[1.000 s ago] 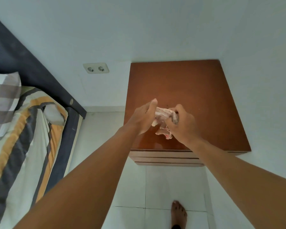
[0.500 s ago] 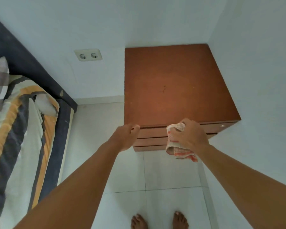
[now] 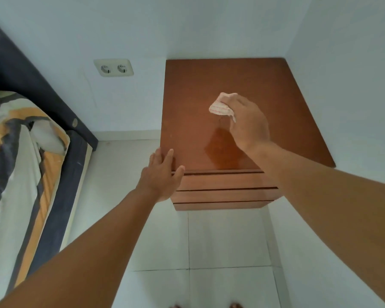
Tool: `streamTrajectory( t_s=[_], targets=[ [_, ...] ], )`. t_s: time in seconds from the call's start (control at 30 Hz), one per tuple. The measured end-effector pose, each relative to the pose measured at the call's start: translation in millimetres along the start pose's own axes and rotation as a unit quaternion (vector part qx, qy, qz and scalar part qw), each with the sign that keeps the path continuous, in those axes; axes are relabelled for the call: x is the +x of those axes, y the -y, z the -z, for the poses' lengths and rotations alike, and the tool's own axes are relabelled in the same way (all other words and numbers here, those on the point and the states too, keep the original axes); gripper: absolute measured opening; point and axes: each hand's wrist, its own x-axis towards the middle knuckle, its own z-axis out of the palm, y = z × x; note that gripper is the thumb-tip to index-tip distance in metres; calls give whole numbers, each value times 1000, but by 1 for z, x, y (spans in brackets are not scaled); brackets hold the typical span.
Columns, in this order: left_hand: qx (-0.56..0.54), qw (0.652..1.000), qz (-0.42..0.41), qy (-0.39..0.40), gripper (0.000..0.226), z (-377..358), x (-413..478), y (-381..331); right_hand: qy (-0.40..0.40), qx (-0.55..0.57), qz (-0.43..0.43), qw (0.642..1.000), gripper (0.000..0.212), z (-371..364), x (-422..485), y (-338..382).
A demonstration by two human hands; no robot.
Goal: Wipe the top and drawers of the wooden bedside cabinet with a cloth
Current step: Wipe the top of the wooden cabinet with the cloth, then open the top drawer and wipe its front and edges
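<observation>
One wooden bedside cabinet (image 3: 209, 90) stands in a white corner, its back and its right side against the walls. Three drawer fronts (image 3: 222, 190) show on its near face, stacked under the top and parted by dark gaps. Two bare hands are in view. The right hand (image 3: 248, 122) is over the middle of the cabinet's top, fingers closed round one bunched cloth (image 3: 220, 107), pale with thin red lines; the cloth looks pressed to the wood, though contact is hard to confirm from this angle. The left hand (image 3: 161, 174) is spread flat, fingers loose and holding nothing, at the cabinet's near left corner, thumb by the top drawer's edge. The top is reddish-brown, with a glossier patch just nearer the viewer than the cloth. Left of the cabinet, one double wall socket (image 3: 113, 67) sits on the wall. Further left is one bed (image 3: 20, 174) with striped grey, orange and white bedding and a dark headboard (image 3: 31, 85). In front of the cabinet the floor (image 3: 227, 241) is pale tile.
</observation>
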Motion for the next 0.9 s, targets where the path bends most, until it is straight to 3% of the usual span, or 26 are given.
streamTrajectory(
  t_s=[0.13,0.2,0.37,0.47,0.63,0.67,0.73,0.83,0.9],
  targets=[
    [-6,998,43,53,72,-16,3,-8,257,-53,-62,963,61,-58,-11,-7],
    [8,997,48,54,73,-21,3,-10,292,-56,-26,954,61,-69,-30,-10],
    [8,996,49,72,74,-19,5,-9,292,-14,34,956,61,-48,-74,-9],
    [9,995,52,83,74,-16,3,-12,224,-46,124,966,54,-27,-114,-7],
    [-47,996,46,57,66,-2,-3,-11,333,-66,30,940,30,-6,-198,-14],
    [-55,997,32,39,63,-3,-7,-6,333,-60,8,941,33,-6,-215,-18],
    [-66,998,15,-5,61,-7,-17,9,311,-56,-42,948,33,-9,-229,-29],
    [-60,996,34,-56,54,-18,-28,27,257,-68,-110,958,10,7,-206,-28],
    [-70,995,50,-52,52,-24,-33,30,197,-87,-124,969,20,12,-186,-30]
  ],
)
